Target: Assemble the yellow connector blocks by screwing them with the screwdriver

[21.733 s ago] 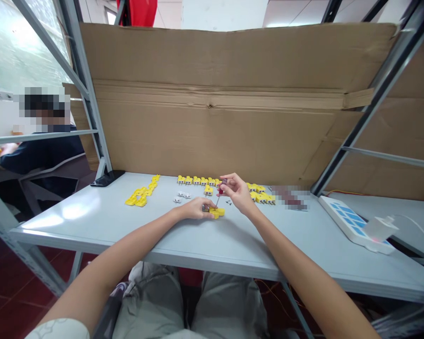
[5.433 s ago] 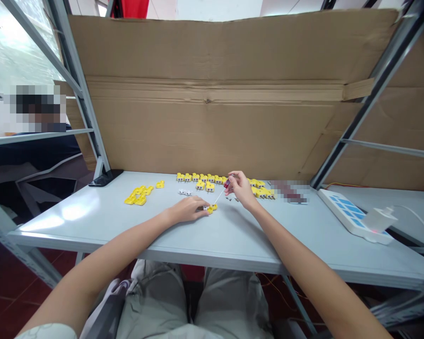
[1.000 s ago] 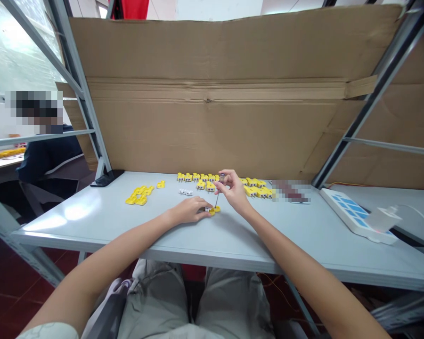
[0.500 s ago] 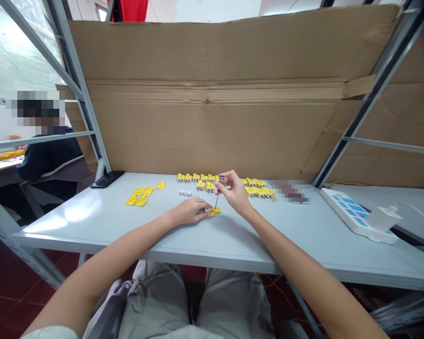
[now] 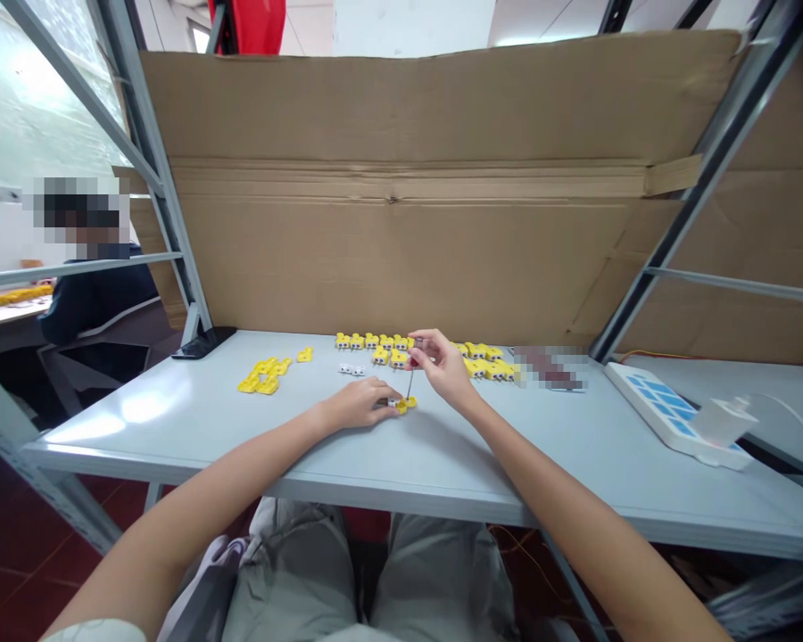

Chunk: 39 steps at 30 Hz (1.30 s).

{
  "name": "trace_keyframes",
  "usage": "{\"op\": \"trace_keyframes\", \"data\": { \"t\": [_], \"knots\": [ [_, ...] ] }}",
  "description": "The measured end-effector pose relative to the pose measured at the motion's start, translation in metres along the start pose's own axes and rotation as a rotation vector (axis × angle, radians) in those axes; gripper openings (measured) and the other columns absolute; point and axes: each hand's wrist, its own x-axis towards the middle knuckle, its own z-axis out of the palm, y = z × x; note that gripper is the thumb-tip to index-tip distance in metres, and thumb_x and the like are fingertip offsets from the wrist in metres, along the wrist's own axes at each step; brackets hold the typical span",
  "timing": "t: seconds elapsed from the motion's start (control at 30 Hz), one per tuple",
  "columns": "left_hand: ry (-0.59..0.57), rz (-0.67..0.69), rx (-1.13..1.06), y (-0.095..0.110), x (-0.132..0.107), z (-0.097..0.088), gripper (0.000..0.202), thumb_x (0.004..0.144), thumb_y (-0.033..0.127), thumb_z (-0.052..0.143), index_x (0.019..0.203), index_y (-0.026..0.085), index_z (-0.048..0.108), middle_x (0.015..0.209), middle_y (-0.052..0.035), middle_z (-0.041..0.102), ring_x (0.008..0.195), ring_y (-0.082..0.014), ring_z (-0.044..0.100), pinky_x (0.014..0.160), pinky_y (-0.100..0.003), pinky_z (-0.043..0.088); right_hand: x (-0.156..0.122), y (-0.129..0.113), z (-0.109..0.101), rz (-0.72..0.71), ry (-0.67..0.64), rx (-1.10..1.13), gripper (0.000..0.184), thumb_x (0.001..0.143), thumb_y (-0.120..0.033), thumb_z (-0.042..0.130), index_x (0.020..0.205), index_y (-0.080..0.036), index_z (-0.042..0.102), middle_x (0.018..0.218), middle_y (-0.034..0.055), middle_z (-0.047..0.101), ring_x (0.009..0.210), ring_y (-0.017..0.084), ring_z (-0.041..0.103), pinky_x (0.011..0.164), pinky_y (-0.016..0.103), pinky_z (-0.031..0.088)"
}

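Note:
My left hand lies on the grey table, fingers pinched on a small yellow connector. My right hand holds a small red-handled screwdriver upright, its tip down on that connector. Behind my hands runs a row of yellow connectors, continuing to the right of my right hand. Two small white parts lie just left of the hands.
A heap of yellow shell pieces lies at the left of the table. A white and blue pad with a white plug sits at the right. Cardboard walls the back. Another person sits at the left beyond the metal frame.
Both hands have stayed on the connector with the screwdriver upright on it; the view has shifted slightly. Earlier the screwdriver was tilted, away from the part.

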Motion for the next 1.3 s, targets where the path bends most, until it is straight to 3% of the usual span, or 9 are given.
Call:
{"op": "trace_keyframes", "data": {
  "t": [0.13,0.3,0.4,0.53,0.67,0.87,1.03,1.3],
  "knots": [
    [0.002,-0.016,-0.002,0.001,-0.001,-0.001,0.032,0.092,0.037,0.054,0.115,0.017,0.064,0.104,-0.0099,0.068,0.098,-0.0219,0.062,0.088,-0.031,0.045,0.001,0.0,-0.001,0.007,0.062,-0.028,0.036,0.069,-0.047,0.073,0.091,-0.023,0.057,0.067,-0.0048,0.048,0.064,0.016,0.059,0.06,0.036,0.06],
    [0.005,-0.003,0.0,0.001,-0.001,-0.001,0.032,0.092,0.036,0.053,0.116,0.017,0.063,0.104,-0.0101,0.068,0.099,-0.0221,0.061,0.089,-0.032,0.045,0.0,0.005,-0.001,0.033,-0.055,0.02,0.043,0.077,-0.05,0.062,0.112,-0.026,0.055,0.084,0.0012,0.058,0.077,0.017,0.062,0.067,0.037,0.061],
    [0.004,0.0,-0.002,0.0,0.0,0.0,0.033,0.093,0.037,0.052,0.116,0.017,0.063,0.104,-0.0099,0.068,0.099,-0.022,0.061,0.088,-0.032,0.045,0.002,0.006,-0.003,0.052,-0.08,0.076,0.041,0.076,-0.049,0.063,0.108,-0.024,0.053,0.079,0.0004,0.059,0.076,0.018,0.063,0.07,0.04,0.061],
    [0.002,-0.009,-0.015,-0.001,0.0,0.001,0.033,0.092,0.039,0.052,0.115,0.018,0.064,0.103,-0.01,0.068,0.097,-0.0218,0.062,0.087,-0.032,0.046,0.004,0.006,-0.005,0.045,-0.016,0.041,0.041,0.069,-0.048,0.072,0.095,-0.023,0.051,0.064,-0.0064,0.047,0.063,0.016,0.059,0.06,0.04,0.061],
    [0.004,-0.019,-0.021,-0.001,-0.001,0.0,0.033,0.092,0.038,0.052,0.116,0.018,0.063,0.106,-0.0102,0.068,0.098,-0.022,0.062,0.088,-0.032,0.046,0.006,0.008,-0.007,0.028,0.014,0.002,0.041,0.07,-0.046,0.07,0.1,-0.024,0.055,0.066,-0.0063,0.044,0.066,0.016,0.058,0.062,0.04,0.061],
    [0.009,-0.024,-0.005,-0.001,-0.002,0.001,0.032,0.092,0.037,0.053,0.116,0.017,0.062,0.107,-0.0101,0.067,0.101,-0.0223,0.061,0.089,-0.033,0.045,0.015,0.021,-0.038,-0.024,0.347,-0.288,0.032,0.075,-0.039,0.062,0.103,-0.023,0.057,0.068,-0.0027,0.051,0.066,0.019,0.061,0.061,0.037,0.056],
    [0.004,-0.019,-0.008,0.0,-0.002,-0.001,0.032,0.092,0.038,0.053,0.116,0.018,0.061,0.108,-0.0102,0.067,0.101,-0.0219,0.061,0.089,-0.032,0.045,0.021,0.035,-0.056,-0.025,0.355,-0.482,0.028,0.076,-0.037,0.059,0.099,-0.022,0.057,0.067,0.0,0.057,0.067,0.021,0.061,0.064,0.036,0.051],
    [0.002,-0.029,-0.002,0.001,-0.001,-0.001,0.032,0.092,0.037,0.054,0.116,0.018,0.062,0.109,-0.0103,0.067,0.102,-0.0225,0.061,0.089,-0.033,0.046,0.021,0.044,-0.053,-0.029,0.285,-0.516,0.027,0.075,-0.04,0.059,0.095,-0.022,0.056,0.067,0.0007,0.059,0.063,0.02,0.06,0.065,0.035,0.049]
  ]
}}
